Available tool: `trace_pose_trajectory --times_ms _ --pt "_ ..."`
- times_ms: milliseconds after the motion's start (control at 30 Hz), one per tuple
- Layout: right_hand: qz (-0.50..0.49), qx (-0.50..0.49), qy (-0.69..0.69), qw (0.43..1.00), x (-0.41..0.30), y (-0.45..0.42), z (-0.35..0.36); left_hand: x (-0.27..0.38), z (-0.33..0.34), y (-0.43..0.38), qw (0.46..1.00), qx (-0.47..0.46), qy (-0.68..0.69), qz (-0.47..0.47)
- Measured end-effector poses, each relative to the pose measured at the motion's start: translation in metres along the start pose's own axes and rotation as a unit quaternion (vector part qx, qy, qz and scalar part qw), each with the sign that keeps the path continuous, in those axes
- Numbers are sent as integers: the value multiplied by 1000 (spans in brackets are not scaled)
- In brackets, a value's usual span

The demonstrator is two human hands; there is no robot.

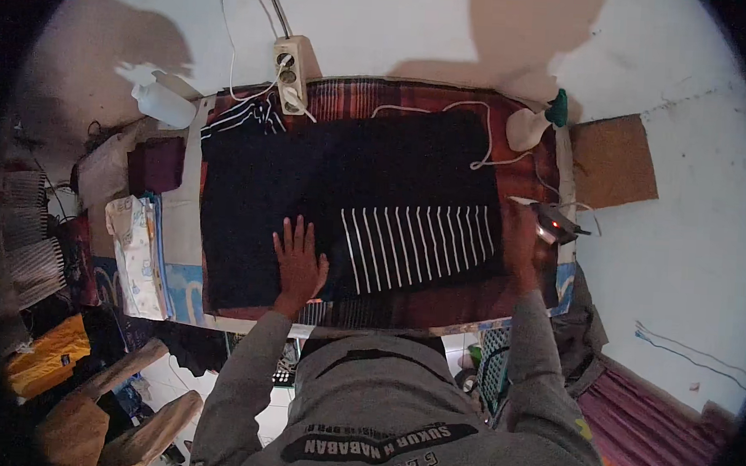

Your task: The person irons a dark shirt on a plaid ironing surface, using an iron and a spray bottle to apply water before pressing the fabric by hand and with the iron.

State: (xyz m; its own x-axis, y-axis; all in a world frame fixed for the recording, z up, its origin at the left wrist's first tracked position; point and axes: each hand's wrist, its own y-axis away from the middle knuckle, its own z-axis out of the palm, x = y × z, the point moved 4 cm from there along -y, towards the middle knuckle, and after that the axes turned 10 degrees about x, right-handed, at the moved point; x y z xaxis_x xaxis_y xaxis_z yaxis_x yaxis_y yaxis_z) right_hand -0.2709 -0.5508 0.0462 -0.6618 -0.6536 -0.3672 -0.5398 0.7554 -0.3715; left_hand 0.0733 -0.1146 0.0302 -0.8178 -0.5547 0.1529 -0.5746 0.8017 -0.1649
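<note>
A dark garment (pixel 269 170) with a panel of white stripes lies spread on a table covered with a red plaid cloth (pixel 418 99). My left hand (pixel 300 264) rests flat on the dark fabric, left of the stripes, fingers spread. At the garment's right edge is my right hand (pixel 522 253), blurred and in shade; whether it holds anything cannot be made out. Just beyond it an electric iron (pixel 557 223) with a small red light stands at the table's right edge, its cord running behind it. A striped black-and-white cloth (pixel 252 116) lies bunched at the back left.
A power strip (pixel 291 73) with plugs hangs at the table's back edge. A spray bottle (pixel 527 130) with a green head stands at the back right, a white bottle (pixel 164 105) at the back left. Folded clothes (pixel 134 255) lie along the left side.
</note>
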Motion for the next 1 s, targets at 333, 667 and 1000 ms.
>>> trace_pose_trajectory --times_ms 333,667,1000 --pt "10 -329 103 939 70 -79 -65 0 16 -130 997 -52 46 18" --pt "-183 -324 -30 928 -220 -116 -1 -110 -5 -211 996 70 -3 59" --pt "-257 -359 -13 897 -333 -118 150 -149 -24 -253 991 -26 -85 101"
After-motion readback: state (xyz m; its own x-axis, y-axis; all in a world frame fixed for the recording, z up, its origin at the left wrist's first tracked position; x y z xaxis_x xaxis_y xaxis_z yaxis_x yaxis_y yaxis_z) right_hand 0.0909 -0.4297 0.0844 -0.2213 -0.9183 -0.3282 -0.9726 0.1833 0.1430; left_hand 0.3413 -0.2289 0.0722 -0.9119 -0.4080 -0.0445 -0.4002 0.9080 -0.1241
